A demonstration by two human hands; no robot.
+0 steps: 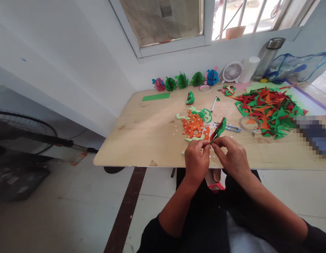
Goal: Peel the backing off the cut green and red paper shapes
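Note:
Both hands meet near the table's front edge. My left hand (197,158) pinches the lower tip of a layered green and red paper piece (218,130). From the other side, my right hand (232,156) also pinches that low end, and the piece slants up to the right. Just behind the hands lie orange paper cutouts (193,124) dotted with small white bits. Pale green wavy strips (207,115) lie around them. A pair of blue-handled scissors or a cutter (232,128) rests right of the held piece.
A heap of red, orange and green scraps (273,109) covers the right side, with a tape ring (250,123) before it. Folded paper figures (182,80), a small fan (232,72) and a bottle (269,58) line the wall. A green strip (155,97) lies back left.

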